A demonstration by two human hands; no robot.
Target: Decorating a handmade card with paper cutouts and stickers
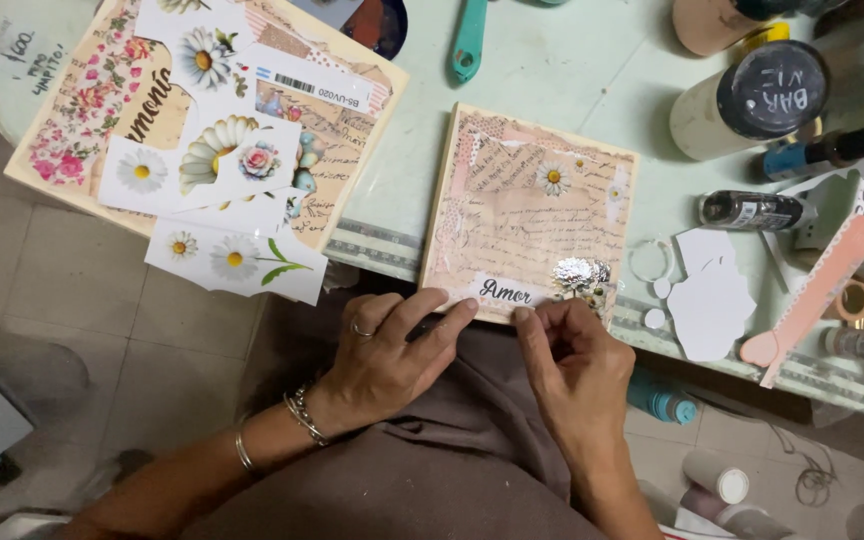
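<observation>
My left hand (387, 350) lies flat, fingers stretched out, pressing on the near edge of the small decorated wooden plaque (527, 210), which sits at the near edge of the tabletop (592, 70). My right hand (572, 365) has thumb and fingertips pinched together at the plaque's near right corner, just under a shiny silver flower (577, 272); whether they hold anything, I can't tell. A white word label (505, 291) sits between my hands. A bigger collage board (202, 120) overhangs the near left corner.
</observation>
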